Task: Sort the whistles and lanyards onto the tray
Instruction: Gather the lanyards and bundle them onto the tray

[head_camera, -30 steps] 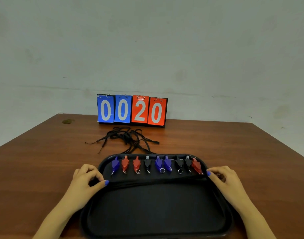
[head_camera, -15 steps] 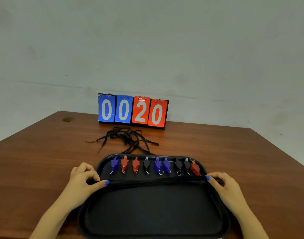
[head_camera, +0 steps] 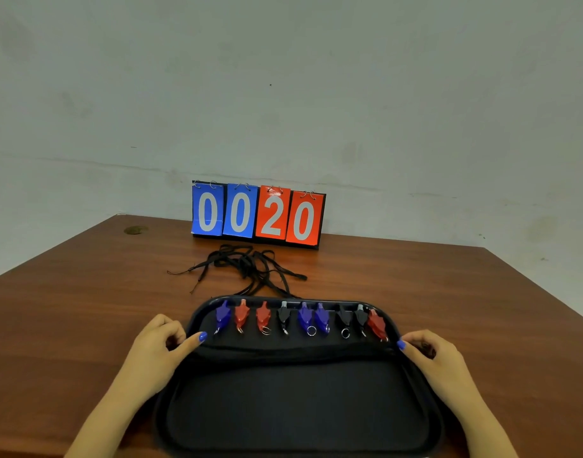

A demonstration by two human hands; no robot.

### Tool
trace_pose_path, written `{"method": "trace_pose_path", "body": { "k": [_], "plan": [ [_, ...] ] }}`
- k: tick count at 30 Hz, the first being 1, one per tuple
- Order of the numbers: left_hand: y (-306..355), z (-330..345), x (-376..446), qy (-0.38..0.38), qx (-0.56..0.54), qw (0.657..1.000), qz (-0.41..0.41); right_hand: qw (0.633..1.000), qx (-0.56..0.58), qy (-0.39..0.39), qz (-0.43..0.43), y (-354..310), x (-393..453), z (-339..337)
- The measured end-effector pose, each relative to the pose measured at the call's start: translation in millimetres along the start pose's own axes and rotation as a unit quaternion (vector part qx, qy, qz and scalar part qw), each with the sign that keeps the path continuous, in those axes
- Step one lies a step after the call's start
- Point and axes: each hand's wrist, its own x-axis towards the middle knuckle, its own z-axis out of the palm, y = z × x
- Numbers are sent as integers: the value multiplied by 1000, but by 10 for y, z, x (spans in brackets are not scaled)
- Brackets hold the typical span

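Left hand (head_camera: 154, 352) and right hand (head_camera: 437, 360) each pinch one end of a black lanyard (head_camera: 293, 351), thumb against curled fingers, holding it stretched straight across the black tray (head_camera: 296, 421). Just beyond it nine whistles (head_camera: 305, 317) line the tray's far edge: blue, red, red, black, blue, blue, black, black, red. Tangled lanyards (head_camera: 247, 264) lie on the wooden table (head_camera: 69, 309) between tray and flip scoreboard (head_camera: 257, 213) reading 0020.

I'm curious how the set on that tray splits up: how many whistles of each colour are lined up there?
Blue whistles: 3
Red whistles: 3
Black whistles: 3
Total: 9, all in one row along the far side of the tray.
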Motion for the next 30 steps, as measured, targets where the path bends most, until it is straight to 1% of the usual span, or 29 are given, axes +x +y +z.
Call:
{"method": "trace_pose_path", "body": {
  "k": [3,6,10,12,14,15,18,19,21,23,25,28,30],
  "plan": [
    [-2,-6,9,20,11,1000,2,1000,1,2,2,-10,-6,-9],
    [17,-27,21,4,-10,1000,-16,1000,9,-4,9,-21,-13,-12],
    [25,-48,-16,-5,-56,998,-23,1000,-24,-8,11,-69,-18,-47],
    [14,-59,-27,6,-71,997,-28,995,-104,10,7,-59,34,-81],
    [-3,-56,-18,32,-77,996,-30,972,-231,30,2,-115,103,-125],
    [-5,-52,-8,45,-81,995,-34,964,-263,27,-5,-206,131,-137],
    [6,-56,32,67,-106,990,-58,964,-252,-5,-80,-720,190,-33],
    [2,-56,49,71,-118,988,-68,963,-245,-29,-111,-927,222,67],
    [-19,-62,80,82,-149,982,-87,955,-229,-105,-158,-1377,301,374],
    [-42,-64,92,89,-177,975,-103,945,-201,-187,-176,-1791,380,771],
    [-52,-70,92,95,-196,970,-111,937,-179,-241,-178,-2098,484,1219],
    [-59,-83,96,102,-225,962,-118,927,-204,-278,-148,-2344,672,1932],
    [-59,-88,101,110,-233,958,-123,918,-276,-254,-129,-2373,813,2340]
  ]
}}
